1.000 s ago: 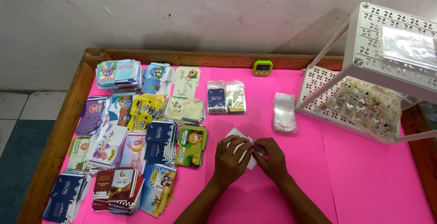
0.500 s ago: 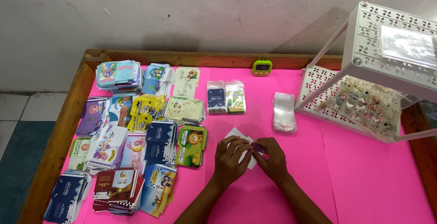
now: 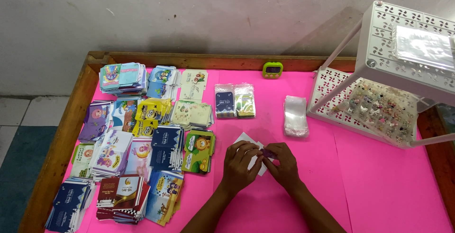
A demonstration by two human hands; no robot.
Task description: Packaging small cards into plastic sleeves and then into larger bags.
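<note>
1. Head view, from the left: many stacks of colourful printed cards (image 3: 137, 147) lie on the pink tabletop (image 3: 379, 185).
2. My left hand (image 3: 241, 163) presses its fingers on a white card (image 3: 259, 165), near the middle of the tabletop.
3. My right hand (image 3: 283, 163) pinches a small purple piece (image 3: 268, 153) against that card, fingers closed on it.
4. I judge the piece very light, small and easy to drop; better to hold it by its edges with fingertips.
5. Further right lie clear plastic sleeves (image 3: 295, 115), then a white perforated rack (image 3: 379, 105).
</note>
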